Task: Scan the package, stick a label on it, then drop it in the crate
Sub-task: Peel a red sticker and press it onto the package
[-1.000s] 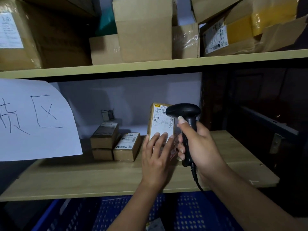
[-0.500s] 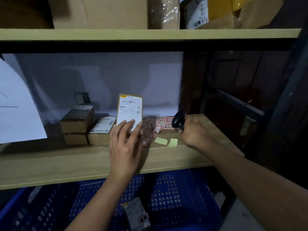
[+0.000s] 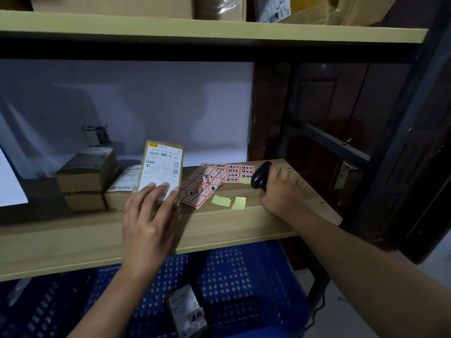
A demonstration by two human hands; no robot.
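A small cardboard package (image 3: pixel 163 167) with a white shipping label stands upright on the wooden shelf (image 3: pixel 73 242). My left hand (image 3: pixel 150 223) holds its lower part, fingers spread over the label. To the right, my right hand (image 3: pixel 280 191) grips the black barcode scanner (image 3: pixel 260 175), lowered to the shelf surface. Sheets of red-bordered stickers (image 3: pixel 219 179) lie between the two hands. Below the shelf is a blue perforated crate (image 3: pixel 244 276) with one labelled package (image 3: pixel 186 311) inside.
Three small boxes (image 3: pixel 90 176) sit at the left of the shelf beside the held package. Two yellow paper scraps (image 3: pixel 230 201) lie near the shelf's front edge. An upper shelf (image 3: pixel 219 28) carries large cartons. A dark metal post (image 3: pixel 402 132) stands at right.
My right hand has carried the scanner away from the package, right and down onto the shelf. The view has dropped, showing more of the crate. My left hand still holds the package upright.
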